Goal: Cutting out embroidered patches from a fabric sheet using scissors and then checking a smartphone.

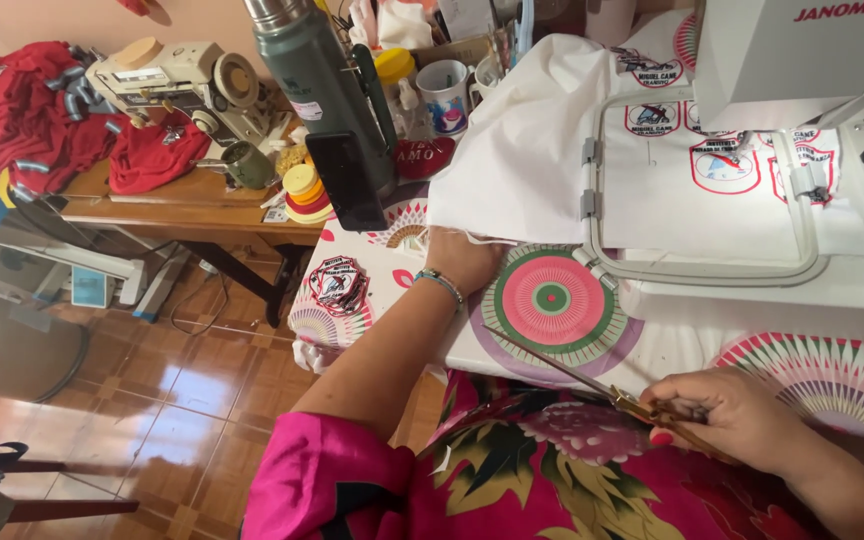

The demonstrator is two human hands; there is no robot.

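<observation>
The landmark is the white plastic embroidery hoop (702, 190), which lies on the bench (752, 320) under the white embroidery machine (802, 60) and frames white cloth (522, 150) stitched with red and blue badges.

The left hand (462, 258) rests just left of the hoop's near-left corner, fingers curled and pressed down on the hem of the white cloth. The right hand (727, 410) sits well below the hoop, near the bench's front edge, closed around the handles of slim gold-handled scissors (592, 385), whose long blades point up-left towards the hoop, over the pink and green round print of the bench cover.

Left of the hoop, a small stack of finished embroidered badges (337, 283) lies on the cover. Up-left of the hoop stands a tall dark green metal flask (317, 80).
</observation>
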